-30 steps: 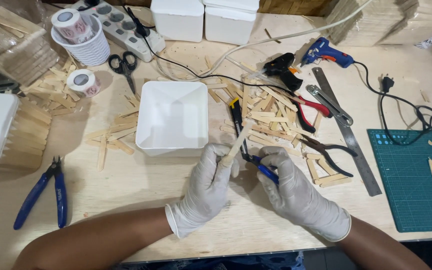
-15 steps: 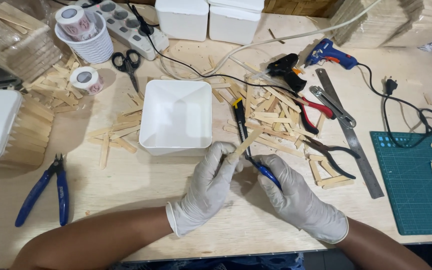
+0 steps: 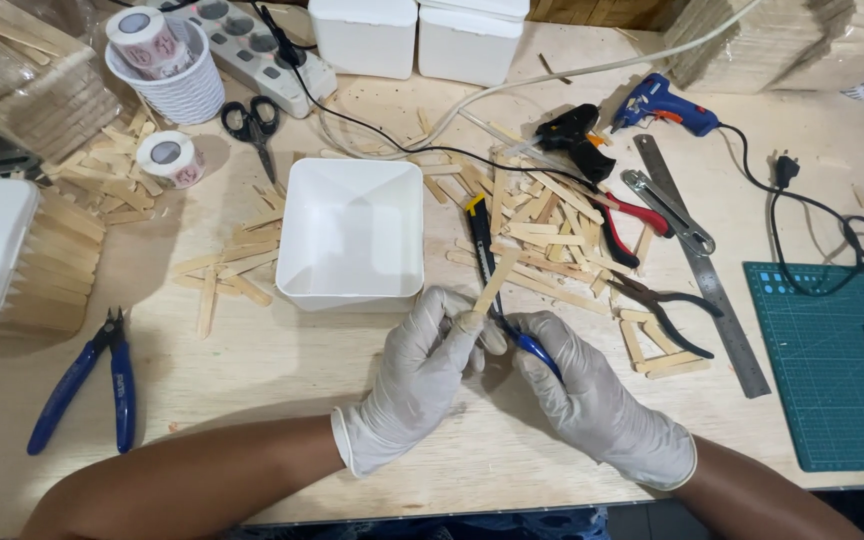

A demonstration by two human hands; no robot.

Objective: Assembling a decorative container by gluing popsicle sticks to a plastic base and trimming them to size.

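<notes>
I see both gloved hands meeting just below the white square bowl (image 3: pixel 352 232), which I use as my marker on the wooden table (image 3: pixel 282 370). My left hand (image 3: pixel 420 372) sits right under the bowl's lower right corner, its fingers closed together on the lower end of a flat wooden stick (image 3: pixel 495 280); the stick rises at a slant toward the upper right, ending beside the bowl's right wall. My right hand (image 3: pixel 592 400) lies a little further right of the bowl, touching the left hand, with its fingers wrapped shut around a blue-handled tool (image 3: pixel 535 352); I cannot tell whether the tool's tip touches the stick, since the fingers hide that spot. A yellow and black knife (image 3: pixel 479 232) lies just right of the bowl, behind the stick. Further right of the bowl lies a loose heap of wooden sticks (image 3: pixel 552 215), then red-handled pliers (image 3: pixel 632 225), black pliers (image 3: pixel 667 310) and a steel ruler (image 3: pixel 697 265). Up and right of the bowl rest a black glue gun (image 3: pixel 572 135) and a blue glue gun (image 3: pixel 664 105). Left of the bowl, well apart, lie blue cutters (image 3: pixel 92 380); above and to its left lie black scissors (image 3: pixel 252 125).
</notes>
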